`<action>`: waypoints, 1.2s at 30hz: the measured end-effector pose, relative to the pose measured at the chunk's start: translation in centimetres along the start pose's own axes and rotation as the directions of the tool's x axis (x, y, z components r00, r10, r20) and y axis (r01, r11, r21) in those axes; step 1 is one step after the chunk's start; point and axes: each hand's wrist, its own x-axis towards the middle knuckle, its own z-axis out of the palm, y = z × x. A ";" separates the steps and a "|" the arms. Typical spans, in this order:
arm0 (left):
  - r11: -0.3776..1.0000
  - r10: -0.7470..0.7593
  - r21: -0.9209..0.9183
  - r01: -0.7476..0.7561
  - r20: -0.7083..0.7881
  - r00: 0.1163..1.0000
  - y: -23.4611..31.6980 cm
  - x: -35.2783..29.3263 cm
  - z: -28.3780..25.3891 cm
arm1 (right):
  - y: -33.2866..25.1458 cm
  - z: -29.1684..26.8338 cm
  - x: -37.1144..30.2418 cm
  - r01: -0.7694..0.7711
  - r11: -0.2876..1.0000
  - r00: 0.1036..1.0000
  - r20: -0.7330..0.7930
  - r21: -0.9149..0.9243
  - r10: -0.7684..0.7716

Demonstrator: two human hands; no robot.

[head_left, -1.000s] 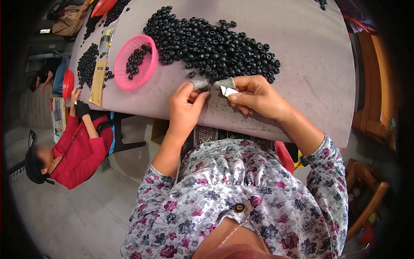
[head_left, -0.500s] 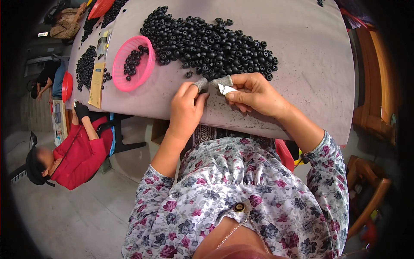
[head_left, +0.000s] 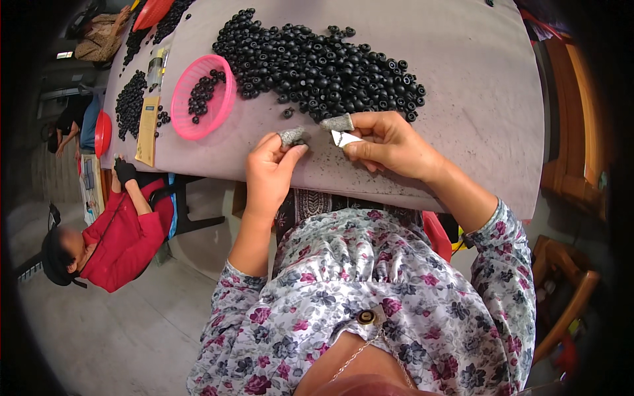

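Note:
My left hand [head_left: 269, 168] pinches a small black round part [head_left: 301, 142] between thumb and a forefinger wearing a grey finger cot [head_left: 290, 136]. My fingers cover most of that part. In my right hand [head_left: 399, 146] is a small white pointed blade-like piece [head_left: 343, 138], gripped between thumb and fingers. Another grey finger cot [head_left: 337, 123] covers the right forefinger, which points left toward the left hand. Just beyond both hands spreads a big pile of black round parts [head_left: 323, 69], many with a hole in them. One loose black part [head_left: 288, 113] lies near my left fingertips.
A pink basket [head_left: 232, 99] with some black parts in it stands left of the pile. Further left lie a tan card packet [head_left: 146, 132] and a smaller black heap [head_left: 131, 99]. A person in red [head_left: 125, 244] sits at the left. Dark crumbs dot the tablecloth [head_left: 475, 132].
My left hand has moved left and a little nearer to me, opening a gap to the right hand. The right hand has hardly moved and still grips the white piece.

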 end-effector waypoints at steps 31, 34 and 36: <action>0.316 -0.131 -0.746 0.586 0.578 0.806 -0.4 0.9 2.0 | -0.4 0.4 -0.4 0.053 0.998 0.992 0.114 0.040 -0.057; 0.267 -0.151 -0.751 0.604 0.586 0.796 -0.3 1.0 2.4 | -0.3 0.3 -0.3 0.052 0.996 0.993 0.104 0.079 -0.060; 0.260 -0.155 -0.750 0.608 0.589 0.793 -0.3 1.0 2.6 | -0.5 0.3 -0.4 0.050 0.995 0.994 0.088 0.090 -0.058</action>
